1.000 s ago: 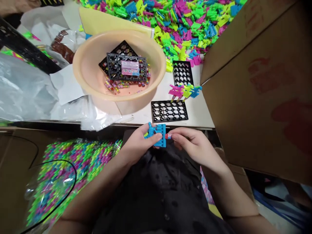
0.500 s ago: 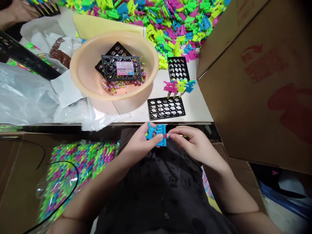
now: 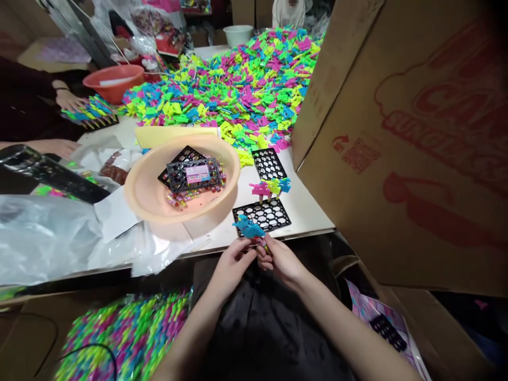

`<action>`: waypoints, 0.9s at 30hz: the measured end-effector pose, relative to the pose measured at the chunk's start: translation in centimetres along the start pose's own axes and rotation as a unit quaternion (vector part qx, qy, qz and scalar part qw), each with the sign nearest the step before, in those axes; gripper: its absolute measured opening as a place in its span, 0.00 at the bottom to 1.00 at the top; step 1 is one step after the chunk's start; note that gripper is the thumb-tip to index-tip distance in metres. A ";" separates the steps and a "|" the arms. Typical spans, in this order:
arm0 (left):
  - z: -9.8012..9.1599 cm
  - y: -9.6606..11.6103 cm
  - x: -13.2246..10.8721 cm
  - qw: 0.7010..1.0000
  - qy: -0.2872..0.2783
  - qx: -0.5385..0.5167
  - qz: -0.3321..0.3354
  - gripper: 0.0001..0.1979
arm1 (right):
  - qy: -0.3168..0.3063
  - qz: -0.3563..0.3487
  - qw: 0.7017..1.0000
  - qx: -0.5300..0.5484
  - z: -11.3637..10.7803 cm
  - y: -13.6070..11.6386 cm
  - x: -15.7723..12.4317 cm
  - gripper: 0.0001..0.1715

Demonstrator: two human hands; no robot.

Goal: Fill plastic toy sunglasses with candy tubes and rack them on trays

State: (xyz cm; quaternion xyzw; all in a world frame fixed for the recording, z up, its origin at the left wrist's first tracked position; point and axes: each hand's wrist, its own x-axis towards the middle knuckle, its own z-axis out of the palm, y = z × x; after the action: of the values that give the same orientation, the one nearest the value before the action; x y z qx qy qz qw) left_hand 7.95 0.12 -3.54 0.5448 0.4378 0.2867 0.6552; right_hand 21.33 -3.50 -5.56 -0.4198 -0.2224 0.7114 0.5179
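Note:
Just below the table's front edge, my left hand (image 3: pixel 232 264) and my right hand (image 3: pixel 280 262) are closed together around the stem of a blue plastic toy (image 3: pixel 248 228). The toy is raised over the near edge of a black honeycomb grid (image 3: pixel 262 216) lying on the white table. Pink, yellow and blue toys (image 3: pixel 272 187) stand in the far side of that grid. A second black grid (image 3: pixel 270 164) lies just beyond. A peach basin (image 3: pixel 180 185) to the left holds black grids and small wrapped candies.
A huge heap of neon plastic toys (image 3: pixel 238 90) covers the far table. A big cardboard box (image 3: pixel 400 143) walls off the right. Clear plastic sheeting (image 3: pixel 47 238) lies left, a bag of toys (image 3: pixel 130 333) below. Another person's hand (image 3: pixel 69 100) works at far left by a red bowl (image 3: pixel 113 82).
The blue toy has gone from lying flat in both hands at my lap to being held up by its stem over the near grid. The camera tilted up, showing more of the far table.

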 end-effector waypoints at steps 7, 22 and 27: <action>2.4 -1.6 2.4 0.991 0.108 0.043 0.058 0.13 | 0.096 -0.149 0.949 -0.260 -2.4 0.2 1.5 0.31; 0.9 -3.1 12.4 0.929 0.167 0.278 0.176 0.12 | 0.145 -0.305 0.702 -0.627 -8.7 0.6 1.7 0.11; 0.9 -3.5 12.6 0.912 0.156 0.331 0.185 0.11 | 0.148 -0.312 0.699 -0.626 -9.0 0.6 1.6 0.10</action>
State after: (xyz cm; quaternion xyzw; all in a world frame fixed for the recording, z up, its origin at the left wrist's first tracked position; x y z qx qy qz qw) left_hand 14.04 9.57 -10.21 0.7502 0.4956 0.3226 0.2959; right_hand 28.25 -3.28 -11.49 -0.6537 -0.6553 0.1345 0.3537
